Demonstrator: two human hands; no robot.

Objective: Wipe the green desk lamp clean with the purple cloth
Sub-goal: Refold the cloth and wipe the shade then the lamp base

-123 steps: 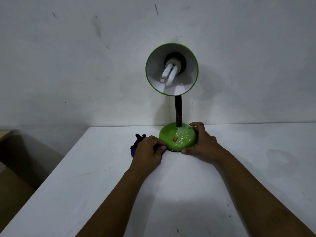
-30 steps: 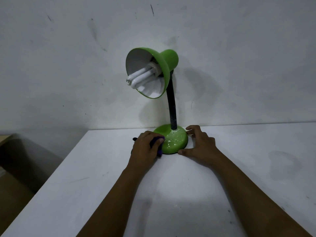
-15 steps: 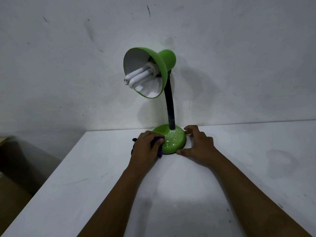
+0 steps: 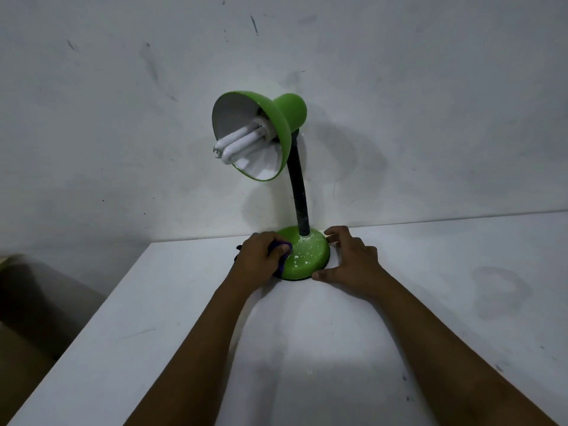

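Note:
The green desk lamp point(image 4: 307, 256) stands at the far edge of the white table point(image 4: 307, 348), its round base speckled with white dust. A black flexible neck point(image 4: 299, 195) rises to the green shade point(image 4: 276, 130), which faces left with a white bulb inside. My left hand point(image 4: 258, 256) grips the purple cloth point(image 4: 281, 262) and presses it against the left side of the base; most of the cloth is hidden under the hand. My right hand point(image 4: 347, 259) holds the base from the right, thumb at the front rim and fingers round the back.
A scuffed white wall point(image 4: 399, 118) stands right behind the lamp. The table's left edge drops off to a dark floor area with a brown surface point(image 4: 21, 348) below. A faint stain point(image 4: 498, 287) marks the tabletop on the right.
Since four seconds ago the lamp has been turned, so its shade faces left instead of toward me. In the last second both hands stay at the base with little movement.

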